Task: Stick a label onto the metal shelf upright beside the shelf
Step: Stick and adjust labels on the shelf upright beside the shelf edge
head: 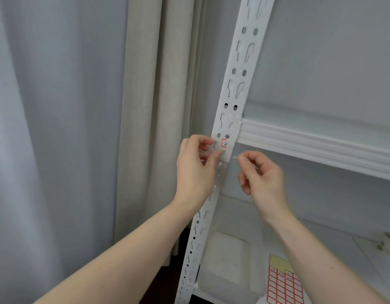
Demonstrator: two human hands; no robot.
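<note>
One red-bordered label (pixel 224 143) already sits on the white slotted upright (pixel 230 102), mid-frame, beside the shelf beam (pixel 310 145). Left hand (pixel 195 170) is nearest, fingertips pressing just below it. Right hand (pixel 261 174) hangs loosely curled, maybe pinching something tiny, can't tell. Open room lower right.

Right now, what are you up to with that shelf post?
A person is labelling a white perforated metal shelf upright. A small red-bordered label with a handwritten mark sits on the upright just below where the white ribbed shelf beam joins it. The left hand has fingers on the upright beside the label; the right hand hovers close by, fingers pinched together. A sheet of red-bordered labels lies on the lower shelf.
</note>
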